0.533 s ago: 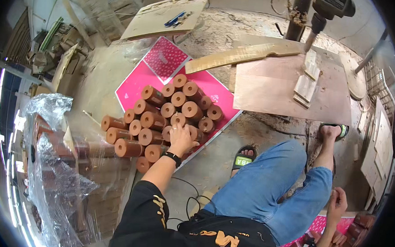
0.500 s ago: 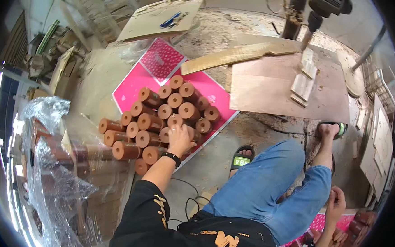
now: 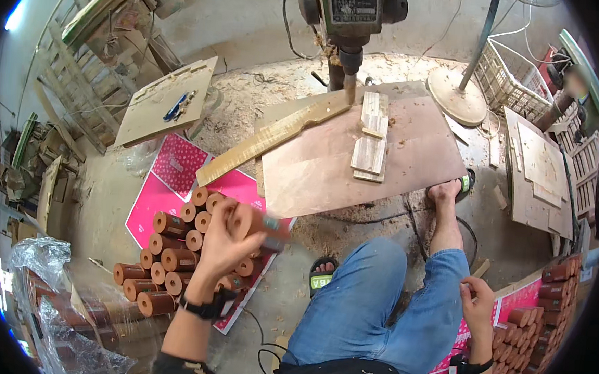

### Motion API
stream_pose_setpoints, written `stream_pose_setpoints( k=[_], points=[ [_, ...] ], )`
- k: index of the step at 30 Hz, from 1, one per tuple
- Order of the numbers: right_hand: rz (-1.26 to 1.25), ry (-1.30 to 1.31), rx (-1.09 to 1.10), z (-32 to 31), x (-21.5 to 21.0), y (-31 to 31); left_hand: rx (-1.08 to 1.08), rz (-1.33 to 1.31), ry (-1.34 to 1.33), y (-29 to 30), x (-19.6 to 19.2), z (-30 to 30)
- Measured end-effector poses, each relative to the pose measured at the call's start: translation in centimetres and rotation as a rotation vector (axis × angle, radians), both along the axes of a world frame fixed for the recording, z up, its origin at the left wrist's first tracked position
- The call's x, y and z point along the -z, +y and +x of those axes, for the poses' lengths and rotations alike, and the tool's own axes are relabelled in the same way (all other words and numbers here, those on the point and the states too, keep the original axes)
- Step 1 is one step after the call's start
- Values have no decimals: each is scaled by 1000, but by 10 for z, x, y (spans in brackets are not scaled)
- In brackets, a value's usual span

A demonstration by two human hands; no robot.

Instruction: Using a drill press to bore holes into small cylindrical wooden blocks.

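While clasping 1 brown cylinder [image 3: 255, 224] in the left hand [image 3: 222, 247], presents the bored end toward the left. Sets the thumb along the near side and bends the other fingers around the far side, closed onto the cylinder. Locates this cylinder above the right part of the main pile of brown cylinders [image 3: 180, 260], near the plywood sheet [image 3: 300, 180]. Appears blurred at the outline.

Holds the right hand [image 3: 478, 301] beside the right leg, well apart from the main pile, with fingers loosely curled. Cannot tell contact or gap between thumb and fingertips. Wears 1 black wristband [image 3: 203, 309] at the left wrist and 1 black watch [image 3: 470, 367] at the right.

Note 1 pink sheet [image 3: 144, 210] under the main pile. Find on the plywood sheet 1 curved wood piece [image 3: 261, 145], lying along the left side, and short wood strips [image 3: 369, 153]. Note 1 drill [image 3: 351, 15] above the far edge, bit pointing downward. Find clear plastic wrap [image 3: 41, 253] at the lower left and a 2nd pile of brown cylinders [image 3: 519, 344] at the lower right.
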State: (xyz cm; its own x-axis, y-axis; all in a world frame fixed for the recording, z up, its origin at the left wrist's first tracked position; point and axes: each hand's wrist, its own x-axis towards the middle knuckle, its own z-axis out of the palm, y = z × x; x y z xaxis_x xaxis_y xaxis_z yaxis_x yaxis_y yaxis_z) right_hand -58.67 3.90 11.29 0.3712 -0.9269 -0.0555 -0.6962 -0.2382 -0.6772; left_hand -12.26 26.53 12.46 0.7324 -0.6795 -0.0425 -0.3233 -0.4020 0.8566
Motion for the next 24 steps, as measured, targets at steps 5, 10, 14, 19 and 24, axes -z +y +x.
stream_pose_setpoints(
  k=[5,10,14,19,24],
  points=[
    [-74,-67,-153,13,-2,-8,-34,-64,-434,-158,13,20],
    [-91,-79,-7,-11,-5,-10,-83,37,-499,-238,46,14],
    [-80,-31,84,-22,-5,-9,92,-87,-247,-246,65,15],
    [-135,-19,10,-7,-6,-24,44,-136,-155,-265,74,15],
    [-224,9,-132,7,-24,-50,81,-152,2,-289,68,8]
  ],
)
